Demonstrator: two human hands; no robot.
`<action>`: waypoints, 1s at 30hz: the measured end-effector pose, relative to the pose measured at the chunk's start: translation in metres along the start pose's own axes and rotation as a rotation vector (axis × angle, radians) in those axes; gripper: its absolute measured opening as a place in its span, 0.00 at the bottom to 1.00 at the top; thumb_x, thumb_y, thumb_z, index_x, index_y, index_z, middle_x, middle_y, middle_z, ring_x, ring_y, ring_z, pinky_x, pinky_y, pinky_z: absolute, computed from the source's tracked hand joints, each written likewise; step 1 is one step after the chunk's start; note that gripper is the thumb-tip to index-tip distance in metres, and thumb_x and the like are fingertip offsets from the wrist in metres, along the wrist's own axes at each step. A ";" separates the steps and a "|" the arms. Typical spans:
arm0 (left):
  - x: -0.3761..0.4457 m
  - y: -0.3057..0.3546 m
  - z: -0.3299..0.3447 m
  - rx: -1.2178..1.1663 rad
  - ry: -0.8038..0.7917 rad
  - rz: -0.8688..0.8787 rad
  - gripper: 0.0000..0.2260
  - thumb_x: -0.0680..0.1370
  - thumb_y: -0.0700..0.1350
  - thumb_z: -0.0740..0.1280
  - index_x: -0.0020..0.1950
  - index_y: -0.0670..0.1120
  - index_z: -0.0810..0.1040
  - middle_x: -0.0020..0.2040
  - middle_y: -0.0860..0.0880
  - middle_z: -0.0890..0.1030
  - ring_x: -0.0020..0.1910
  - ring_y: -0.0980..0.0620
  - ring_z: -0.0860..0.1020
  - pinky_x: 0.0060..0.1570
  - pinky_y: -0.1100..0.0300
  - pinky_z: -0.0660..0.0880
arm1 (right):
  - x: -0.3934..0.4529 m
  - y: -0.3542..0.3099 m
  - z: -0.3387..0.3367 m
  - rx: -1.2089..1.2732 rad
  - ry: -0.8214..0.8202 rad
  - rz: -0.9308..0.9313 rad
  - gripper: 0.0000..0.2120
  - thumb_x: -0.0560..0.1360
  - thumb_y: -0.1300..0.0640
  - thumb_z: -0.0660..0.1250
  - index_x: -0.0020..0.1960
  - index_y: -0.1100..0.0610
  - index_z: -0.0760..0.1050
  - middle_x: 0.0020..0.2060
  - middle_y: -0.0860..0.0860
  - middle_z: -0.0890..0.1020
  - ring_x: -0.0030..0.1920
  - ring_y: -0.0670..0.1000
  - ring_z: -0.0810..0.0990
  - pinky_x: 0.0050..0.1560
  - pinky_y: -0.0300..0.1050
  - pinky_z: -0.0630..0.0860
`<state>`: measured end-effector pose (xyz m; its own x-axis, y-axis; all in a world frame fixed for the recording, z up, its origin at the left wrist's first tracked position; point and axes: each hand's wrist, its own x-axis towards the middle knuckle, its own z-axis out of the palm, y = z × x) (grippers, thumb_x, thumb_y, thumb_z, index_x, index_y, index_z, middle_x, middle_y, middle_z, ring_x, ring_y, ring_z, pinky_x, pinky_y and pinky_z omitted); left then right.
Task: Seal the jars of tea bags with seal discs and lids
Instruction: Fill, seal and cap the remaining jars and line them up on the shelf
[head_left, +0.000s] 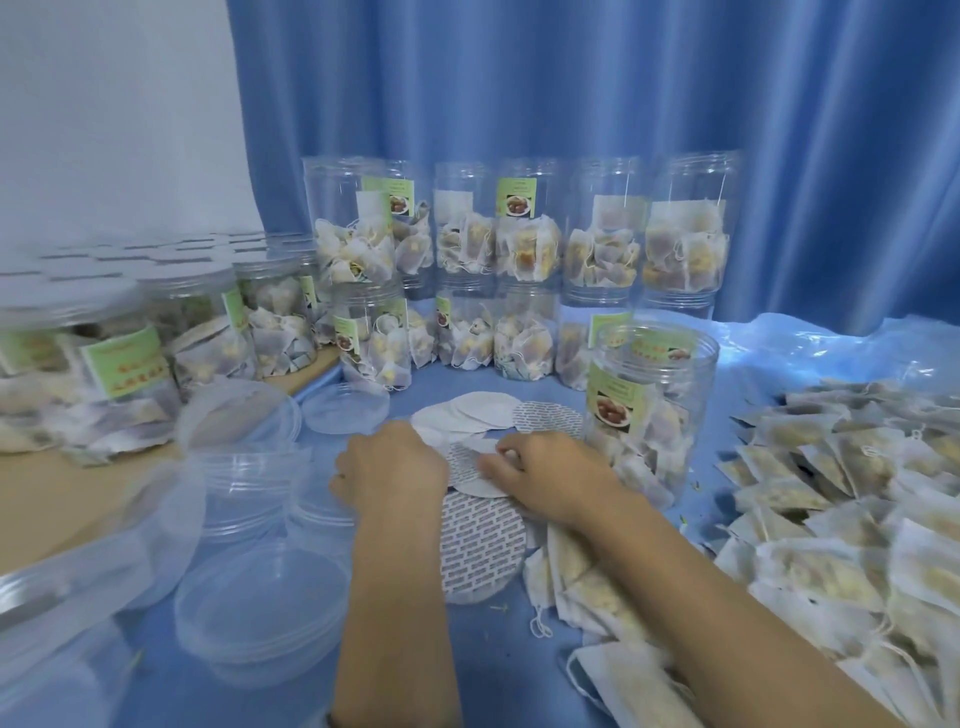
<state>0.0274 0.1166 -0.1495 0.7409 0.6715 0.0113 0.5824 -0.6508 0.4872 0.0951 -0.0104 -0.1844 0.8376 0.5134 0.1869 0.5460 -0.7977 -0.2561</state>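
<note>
I am seeing a stack of clear round plastic lids lying nearest me, well to the left of my fingers, and a large white seal disc printed with grey lettering lying flat just below them, partly under my forearms. My left hand is resting knuckles-up on the spread of round white paper seal discs; its fingers are curling under the palm, and I cannot tell whether they are holding anything. My right hand is pinching the edge of one printed seal disc between thumb and fingertips, right between the two hands. Just to the right of my right fingers, an open clear plastic jar with a green label, filled with tea bags, is standing upright. Loose white tea bags are lying heaped farther right. Beyond my fingers, stacked rows of filled clear jars are standing against a blue curtain.
</note>
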 end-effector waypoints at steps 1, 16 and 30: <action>-0.002 -0.001 0.003 0.046 -0.006 -0.005 0.14 0.76 0.41 0.61 0.62 0.42 0.72 0.63 0.40 0.71 0.65 0.41 0.69 0.63 0.51 0.66 | -0.002 0.001 -0.001 0.029 0.021 0.002 0.21 0.79 0.40 0.52 0.47 0.55 0.74 0.49 0.55 0.81 0.53 0.56 0.77 0.45 0.47 0.71; -0.009 0.007 0.007 -0.493 0.373 0.046 0.15 0.82 0.46 0.54 0.63 0.40 0.72 0.57 0.39 0.77 0.52 0.41 0.74 0.43 0.54 0.67 | -0.005 -0.013 -0.009 0.467 0.459 -0.002 0.22 0.82 0.49 0.53 0.29 0.50 0.59 0.25 0.45 0.66 0.29 0.43 0.66 0.35 0.43 0.60; -0.027 0.033 0.016 -1.238 -0.046 0.731 0.14 0.78 0.41 0.64 0.59 0.58 0.75 0.61 0.63 0.75 0.66 0.65 0.69 0.65 0.69 0.66 | -0.014 -0.027 -0.066 1.771 0.262 0.182 0.14 0.80 0.51 0.60 0.44 0.58 0.79 0.32 0.50 0.84 0.33 0.50 0.84 0.32 0.43 0.81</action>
<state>0.0323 0.0712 -0.1476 0.7650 0.3001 0.5698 -0.5685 -0.1013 0.8165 0.0677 -0.0165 -0.1178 0.9547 0.2683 0.1286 -0.0272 0.5090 -0.8604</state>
